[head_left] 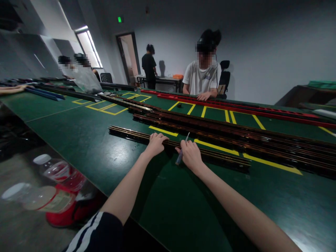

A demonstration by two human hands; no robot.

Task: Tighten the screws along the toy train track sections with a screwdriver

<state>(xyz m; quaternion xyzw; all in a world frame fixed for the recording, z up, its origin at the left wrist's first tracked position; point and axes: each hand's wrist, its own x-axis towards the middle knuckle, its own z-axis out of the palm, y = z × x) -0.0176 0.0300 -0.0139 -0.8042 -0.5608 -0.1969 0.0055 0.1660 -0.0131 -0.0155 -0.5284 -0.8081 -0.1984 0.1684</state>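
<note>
A long dark rail with brass-coloured edges lies slantwise on the green table, near its front edge. My left hand has its fingers wrapped over the rail around its middle. Just to the right, my right hand is closed around a thin tool, which looks like a screwdriver with a greyish handle and a pale tip pointing up and away. The fingers of this hand are also at the rail. What lies under my palms is hidden.
More dark rails lie in a bundle beyond, stretching right. Red rails run along the far side, where a person in a white shirt rests a hand. Yellow tape marks the green table. Bottles stand at lower left.
</note>
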